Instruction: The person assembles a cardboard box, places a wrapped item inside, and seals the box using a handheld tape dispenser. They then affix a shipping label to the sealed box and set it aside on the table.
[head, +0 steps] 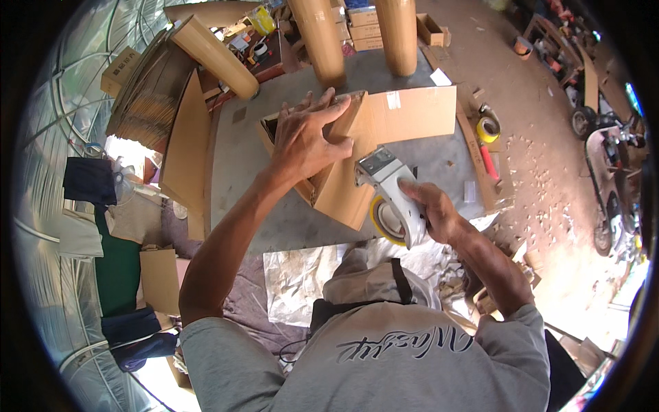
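Observation:
My left hand (311,134) reaches over a long, narrow cardboard box (346,188) on the grey tabletop (237,170), fingers spread; whether its palm touches the box is hard to tell. The box stands at a slant, its left side partly open and dark inside. A flat cardboard flap (419,114) with a piece of clear tape extends right from its far end. My right hand (435,208) grips a white tape dispenser (394,180) by its handle, just right of the box. A tape roll (387,219) with a yellow rim sits in the dispenser.
Wrapped brown cylinders (322,46) stand along the table's far edge. Stacked flat cardboard (149,98) leans at the left. On the right edge lie a yellow tape roll (487,129) and a red-handled tool (488,162). A small open box (431,33) and a wheeled vehicle (602,190) are farther off.

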The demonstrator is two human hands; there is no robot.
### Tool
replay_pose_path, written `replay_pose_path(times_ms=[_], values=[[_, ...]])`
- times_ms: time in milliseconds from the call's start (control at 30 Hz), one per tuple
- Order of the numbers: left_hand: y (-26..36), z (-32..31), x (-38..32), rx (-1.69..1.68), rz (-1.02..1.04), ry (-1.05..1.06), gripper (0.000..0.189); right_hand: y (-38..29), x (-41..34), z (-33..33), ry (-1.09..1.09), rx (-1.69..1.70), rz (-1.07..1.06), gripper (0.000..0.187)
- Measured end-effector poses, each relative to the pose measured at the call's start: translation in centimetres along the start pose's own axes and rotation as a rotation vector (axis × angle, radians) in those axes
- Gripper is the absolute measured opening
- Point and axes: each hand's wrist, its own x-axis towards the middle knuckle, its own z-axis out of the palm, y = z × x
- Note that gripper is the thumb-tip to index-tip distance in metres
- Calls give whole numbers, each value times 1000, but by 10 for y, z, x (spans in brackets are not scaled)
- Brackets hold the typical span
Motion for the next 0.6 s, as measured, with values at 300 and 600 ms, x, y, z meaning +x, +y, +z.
replay_pose_path(times_ms=[300,600], values=[[-2,-7,0,-10,61,-53,69,11,29,-6,-166,-48,-3,54],[32,11,3,325,9,-101,94,47,66,-36,-296,-16,67,54]])
